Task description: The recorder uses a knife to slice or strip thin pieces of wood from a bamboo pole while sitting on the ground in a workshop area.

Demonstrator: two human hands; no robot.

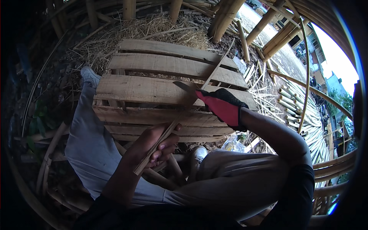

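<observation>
My bare left hand (156,145) is closed round the near end of a thin bamboo strip (217,68). The strip slants away to the upper right, crossing above the slatted wooden surface. On my right hand (222,107) is a red and black glove, its fingers closed where the strip passes. A dark knife blade (183,86) sticks out leftward from the gloved fingers, across the strip. The glove hides the knife's handle, and the area round the blade is blurred.
A wooden slatted crate (138,87) stands before my knees. Straw and shavings (165,32) lie behind it. Cut bamboo poles (291,105) are piled at the right, and upright bamboo posts (226,17) rise at the back. A clear plastic bag (233,144) lies near my shoe.
</observation>
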